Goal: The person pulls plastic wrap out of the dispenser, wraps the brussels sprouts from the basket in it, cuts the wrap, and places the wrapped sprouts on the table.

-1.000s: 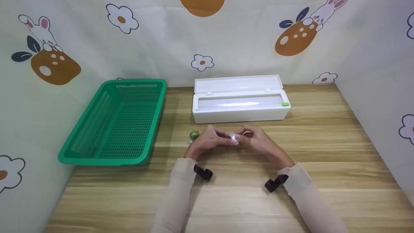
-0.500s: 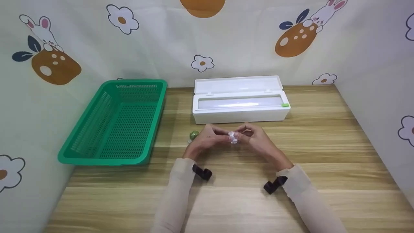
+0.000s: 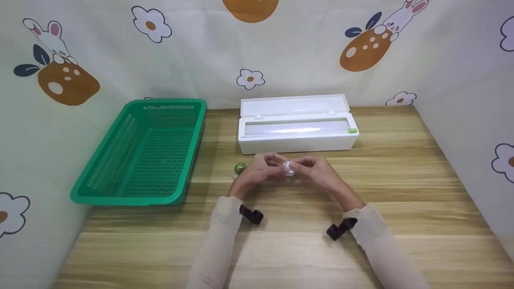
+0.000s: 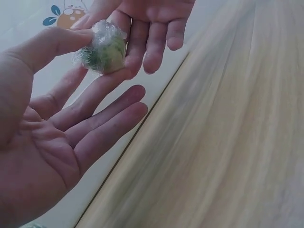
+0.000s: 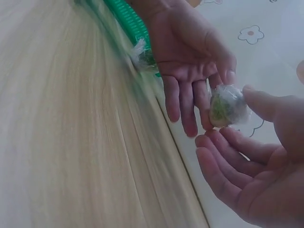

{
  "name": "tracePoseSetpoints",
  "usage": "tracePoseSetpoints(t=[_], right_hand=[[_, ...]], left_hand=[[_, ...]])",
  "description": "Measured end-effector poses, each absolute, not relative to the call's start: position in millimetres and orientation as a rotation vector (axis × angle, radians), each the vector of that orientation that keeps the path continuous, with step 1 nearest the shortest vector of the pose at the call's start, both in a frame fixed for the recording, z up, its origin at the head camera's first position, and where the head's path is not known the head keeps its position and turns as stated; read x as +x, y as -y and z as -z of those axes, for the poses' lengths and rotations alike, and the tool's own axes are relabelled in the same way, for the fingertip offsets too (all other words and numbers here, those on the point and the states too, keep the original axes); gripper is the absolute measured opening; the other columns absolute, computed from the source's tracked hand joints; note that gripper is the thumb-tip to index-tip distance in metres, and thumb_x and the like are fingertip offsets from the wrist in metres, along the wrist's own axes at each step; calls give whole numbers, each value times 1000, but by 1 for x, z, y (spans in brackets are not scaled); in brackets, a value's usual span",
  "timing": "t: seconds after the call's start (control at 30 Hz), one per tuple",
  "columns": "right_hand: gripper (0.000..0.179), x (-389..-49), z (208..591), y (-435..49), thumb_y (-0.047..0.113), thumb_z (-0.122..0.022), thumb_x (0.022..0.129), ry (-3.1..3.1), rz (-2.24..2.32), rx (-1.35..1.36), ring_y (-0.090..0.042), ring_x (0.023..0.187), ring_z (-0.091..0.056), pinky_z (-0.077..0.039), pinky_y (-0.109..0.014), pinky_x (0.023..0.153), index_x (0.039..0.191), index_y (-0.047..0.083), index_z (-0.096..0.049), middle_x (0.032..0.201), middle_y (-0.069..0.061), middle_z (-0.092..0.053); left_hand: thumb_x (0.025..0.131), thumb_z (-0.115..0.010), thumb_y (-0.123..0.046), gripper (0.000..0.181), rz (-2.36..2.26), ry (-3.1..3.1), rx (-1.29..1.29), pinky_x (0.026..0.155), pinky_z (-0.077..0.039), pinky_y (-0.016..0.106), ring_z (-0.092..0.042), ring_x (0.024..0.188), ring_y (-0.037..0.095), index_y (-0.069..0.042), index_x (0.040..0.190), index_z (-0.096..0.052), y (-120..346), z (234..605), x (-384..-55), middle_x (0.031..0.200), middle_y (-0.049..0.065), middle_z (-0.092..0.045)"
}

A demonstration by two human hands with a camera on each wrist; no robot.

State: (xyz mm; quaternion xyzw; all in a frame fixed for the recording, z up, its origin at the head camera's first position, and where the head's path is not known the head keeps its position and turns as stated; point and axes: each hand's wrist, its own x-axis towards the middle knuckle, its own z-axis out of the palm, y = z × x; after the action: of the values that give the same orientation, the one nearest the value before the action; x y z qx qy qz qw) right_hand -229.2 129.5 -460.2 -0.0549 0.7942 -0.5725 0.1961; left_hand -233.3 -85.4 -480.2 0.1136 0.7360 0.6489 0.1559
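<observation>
Between my two hands is a small round green fruit wrapped in crinkled cling film (image 3: 288,168). My left hand (image 3: 259,168) pinches it between thumb and fingers on one side, while my right hand (image 3: 317,170) holds it from the other. The left wrist view shows the wrapped fruit (image 4: 103,50) with green and pale patches through the film, the left thumb on top. The right thumb presses the wrap in the right wrist view. Just left of the left hand, another film-wrapped green fruit (image 3: 240,167) sits on the wooden table (image 3: 297,249).
Behind the hands stands a white cling film dispenser (image 3: 297,145), its lid raised and a green slider (image 3: 352,131) at the right end. A green plastic basket (image 3: 124,199) is at the left. A patterned curtain (image 3: 200,52) closes off the back and sides.
Both hands stay in nearly the same place, their fingers shifting around the wrapped fruit. The fruit has turned and moved slightly left and up. The other fruit, basket and dispenser have not moved.
</observation>
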Motion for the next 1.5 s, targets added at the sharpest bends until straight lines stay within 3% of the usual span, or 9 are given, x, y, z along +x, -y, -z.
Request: tracePoseSetpoints(t=[0.2,0.3,0.5,0.73,0.97,1.07,1.27,1.37,1.5], right_hand=[[41,-233,459,-131,37,-74,91,-2215,1633,-140,-25,99,-68,-58,-37,87,117,5,-71,108,-9,-73],[37,-235,460,-131,28,-71,94,-2195,1707,-173,-25,99,-67,-59,-40,86,119,1,-69,110,-9,-73],[32,-237,465,-129,18,-70,94,-2265,1781,-259,-14,100,-66,-55,-34,92,122,1,-68,118,-14,-72],[39,-235,465,-129,14,-76,88,-2300,1767,-338,-21,108,-63,-53,-42,96,126,12,-69,123,-12,-70],[36,-232,465,-126,18,-73,91,-2290,1786,-322,-17,108,-63,-52,-36,96,127,12,-69,128,-11,-69],[36,-231,465,-122,19,-74,91,-2322,1748,-319,-18,104,-66,-55,-37,92,124,9,-69,125,-13,-70],[38,-227,470,-116,15,-76,89,-2264,1720,-274,-29,101,-70,-60,-37,82,125,5,-68,120,-16,-71],[35,-225,474,-110,15,-75,89,-2276,1692,-274,-27,93,-71,-61,-34,76,122,4,-70,118,-17,-72],[24,-222,477,-101,12,-77,87,-2401,1608,-300,-20,89,-71,-57,-25,74,110,5,-76,110,-15,-76]], left_hand=[[85,-80,-16,32,-1875,-2094,309,90,-60,36,-72,97,19,-4,112,-69,86,478,-234,110,13,-75],[91,-74,-21,35,-1981,-1950,230,87,-61,44,-75,98,28,-2,120,-67,87,478,-236,111,17,-74],[100,-59,-41,44,-1971,-1812,79,77,-63,43,-76,91,33,-5,123,-66,88,477,-236,108,22,-74],[96,-67,-24,37,-1992,-1774,29,71,-63,37,-76,83,24,-3,127,-63,87,476,-234,103,22,-76],[90,-74,-10,43,-2065,-1814,23,79,-62,45,-74,98,39,-2,130,-62,91,475,-230,118,22,-71],[90,-73,-6,43,-2073,-1828,27,84,-61,47,-73,98,40,-3,131,-62,93,476,-226,124,22,-68],[91,-70,-4,44,-2129,-1771,17,89,-60,41,-75,93,29,2,133,-60,97,484,-218,133,22,-62],[90,-70,0,42,-2141,-1815,-7,83,-62,35,-75,85,20,5,131,-61,98,487,-213,132,24,-63],[88,-72,1,43,-2100,-1883,-42,81,-62,35,-75,85,21,5,129,-61,101,486,-205,127,26,-65]])
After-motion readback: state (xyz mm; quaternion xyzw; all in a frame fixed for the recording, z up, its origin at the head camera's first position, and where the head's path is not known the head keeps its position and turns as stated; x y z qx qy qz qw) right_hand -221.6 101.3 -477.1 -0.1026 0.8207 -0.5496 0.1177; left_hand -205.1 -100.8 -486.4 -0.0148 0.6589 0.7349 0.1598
